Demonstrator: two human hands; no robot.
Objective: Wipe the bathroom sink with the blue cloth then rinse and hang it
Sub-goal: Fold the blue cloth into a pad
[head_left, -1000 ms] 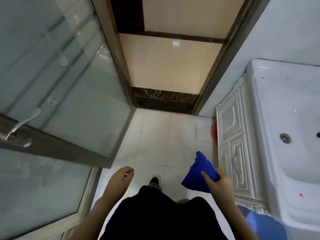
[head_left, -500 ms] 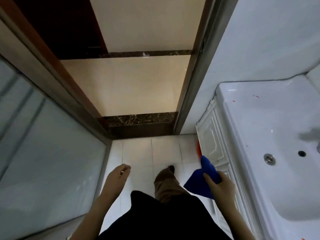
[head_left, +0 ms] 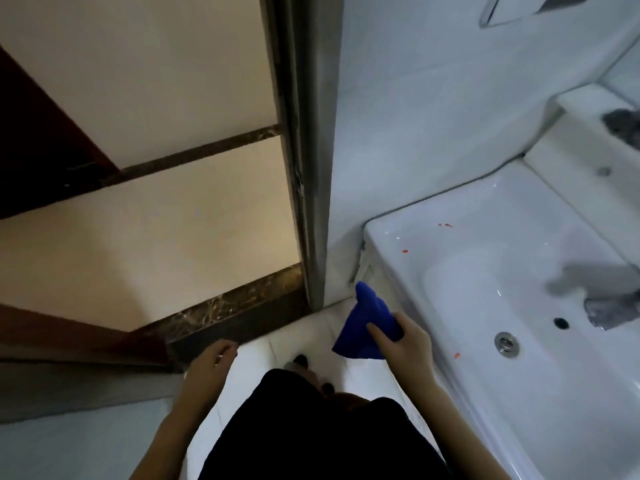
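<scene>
A white bathroom sink (head_left: 450, 386) fills the right side, with small red specks on its rim and a metal drain (head_left: 507, 344) in the basin. My right hand (head_left: 405, 344) grips a crumpled blue cloth (head_left: 363, 323) just left of the sink's front edge, over the floor. My left hand (head_left: 211, 362) hangs by my side with loosely curled fingers, holding nothing. A blurred grey tap (head_left: 602, 296) reaches over the basin at the right.
The door frame (head_left: 304, 150) stands upright in the middle, with a dark marble threshold (head_left: 235, 313) below it. White floor tiles (head_left: 298, 337) lie ahead of my feet. A white wall (head_left: 433, 116) rises behind the sink.
The view has turned right and up, bringing more of the sink into sight; the glass door has left the view. My right hand keeps hold of the cloth, now closer to the sink.
</scene>
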